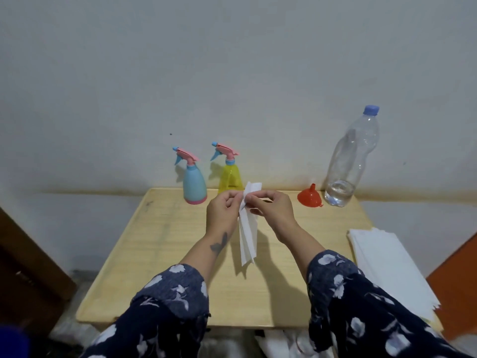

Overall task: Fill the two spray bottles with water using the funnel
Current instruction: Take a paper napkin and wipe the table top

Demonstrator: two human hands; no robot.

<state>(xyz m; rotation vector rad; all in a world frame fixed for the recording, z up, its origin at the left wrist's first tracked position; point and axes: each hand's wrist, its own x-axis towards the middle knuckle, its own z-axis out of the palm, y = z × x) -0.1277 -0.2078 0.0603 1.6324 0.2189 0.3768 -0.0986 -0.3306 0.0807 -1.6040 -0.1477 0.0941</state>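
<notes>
My left hand (224,210) and right hand (275,206) both pinching a folded white tissue (247,228) above the surface (160,244), blue spray bottle (193,182) and yellow spray bottle (229,174) just behind the tissue — red funnel (309,196) (upside down) to its right, beside the water bottle (351,161).

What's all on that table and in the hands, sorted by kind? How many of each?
Spray bottles: 2 (blue, yellow)
Water bottle: 1
Funnel: 1, red
Paper sheet held in both hands: 1
Stack of white paper: 1
Total: 6

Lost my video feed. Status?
Both hands pinching a folded tissue. Spray bottles capped, funnel untouched. Nothing blocking.
</notes>
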